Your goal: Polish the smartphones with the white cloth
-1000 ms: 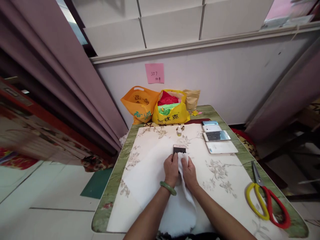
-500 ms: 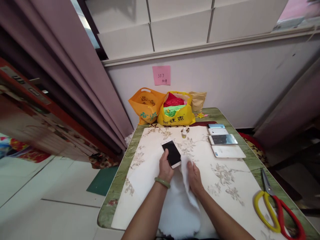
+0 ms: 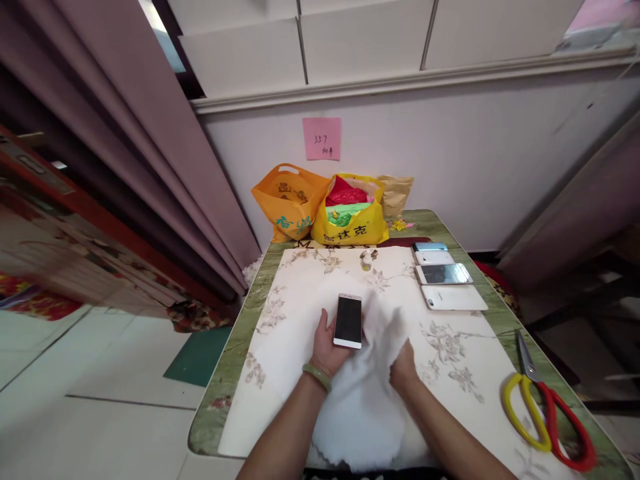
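A white smartphone with a dark screen lies face up on the palm of my left hand. The thumb of that hand points up along the left side, apart from the phone, and its other fingers are mostly hidden beneath it. A green bangle circles the left wrist. My right hand grips a white cloth, which hangs down toward the table's front edge. The cloth's upper part stands up blurred between the phone and the right hand.
Several phones lie in a column at the table's right. Large scissors with yellow and red handles rest at the front right. A small bottle, an orange bag, a yellow bag and a brown paper bag stand toward the wall.
The phone has turned from tilted to nearly upright in view and now rests flatter on my left palm, the thumb off its edge. My right hand has moved slightly lower right with the cloth.
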Tool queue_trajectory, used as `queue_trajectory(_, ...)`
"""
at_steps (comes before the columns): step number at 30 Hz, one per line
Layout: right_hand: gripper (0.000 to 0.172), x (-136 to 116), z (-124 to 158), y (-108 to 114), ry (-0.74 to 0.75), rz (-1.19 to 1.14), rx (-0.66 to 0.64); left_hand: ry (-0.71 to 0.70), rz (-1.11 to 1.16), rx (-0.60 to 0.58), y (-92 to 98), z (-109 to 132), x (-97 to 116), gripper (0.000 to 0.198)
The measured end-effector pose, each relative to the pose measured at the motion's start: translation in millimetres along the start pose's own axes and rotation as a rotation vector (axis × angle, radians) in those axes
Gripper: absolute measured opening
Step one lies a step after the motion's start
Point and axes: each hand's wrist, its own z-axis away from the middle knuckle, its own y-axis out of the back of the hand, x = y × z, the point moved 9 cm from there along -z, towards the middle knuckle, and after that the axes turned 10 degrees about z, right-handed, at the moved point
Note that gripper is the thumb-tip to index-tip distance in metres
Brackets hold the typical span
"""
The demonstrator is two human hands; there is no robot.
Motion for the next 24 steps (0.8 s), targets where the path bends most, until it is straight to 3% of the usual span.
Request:
queue_trajectory(3, 0.055, -39, 22, -51, 0.419, 0.406, -0.271, -0.044, -0.053, 0.048, 8.3, 1, 3, 0.049)
queue_trajectory(5, 0.056, -51, 46, -85, 0.730, 0.763, -0.428, -0.096, -0.094, 0.078, 14.7, 3, 9, 0.047)
queue_trajectory(8, 0.065, -48, 59, -105, 0.950, 1.124, -0.463, -0.163, -0.095, 0.092, 20.0, 5, 18, 0.044)
queue_trajectory(12, 0.067, -47, 40, -108, 0.964, 1.278, -0.393, -0.134, -0.059, 0.027, 11.9, 2, 16, 0.045)
queue_trajectory(18, 0.065, -48, 11, -97, 0.845, 1.377, -0.209, -0.071, -0.041, -0.072, -2.9, -7, 0, 0.044)
queue_trajectory(21, 0.068, -46, 21, -83, 0.803, 1.382, -0.121, -0.011, -0.041, -0.062, -2.1, -3, -6, 0.043)
queue_trajectory(24, 0.065, -40, 43, -79, 0.869, 1.376, -0.184, 0.007, -0.047, 0.027, 7.2, 2, -5, 0.043)
